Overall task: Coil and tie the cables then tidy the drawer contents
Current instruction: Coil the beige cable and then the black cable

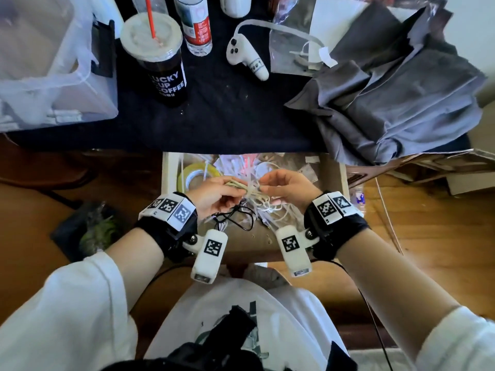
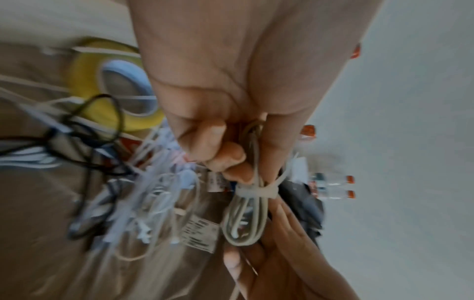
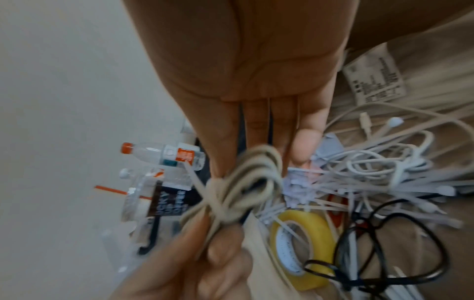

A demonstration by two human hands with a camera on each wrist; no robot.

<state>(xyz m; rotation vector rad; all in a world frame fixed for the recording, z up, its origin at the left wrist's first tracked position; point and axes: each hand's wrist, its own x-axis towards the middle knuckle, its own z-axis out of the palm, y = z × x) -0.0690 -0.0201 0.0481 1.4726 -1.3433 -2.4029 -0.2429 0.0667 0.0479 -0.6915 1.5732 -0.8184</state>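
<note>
Between the two hands, held above the open pale wooden drawer (image 1: 344, 178), lies a coiled beige cable bundle (image 1: 245, 189) with its long axis running from one hand to the other. The left hand (image 1: 211, 194) has its fingers curled round one end of the coil. The right hand (image 1: 288, 188) pinches at the other side, close to the white plastic zip tie (image 2: 256, 191) cinched round the coil's middle, though exactly what its fingertips grip is hard to tell. The tie's loose tail (image 2: 284, 172) sticks out beside the left thumb, so the right hand looks best placed to pull it snug. Below both hands the drawer holds a tangle of white cables (image 3: 379, 168), a thin black cord (image 3: 400, 233) and, under the left hand, a yellow roll of tape (image 1: 197, 174); these appear not yet sorted.
</note>
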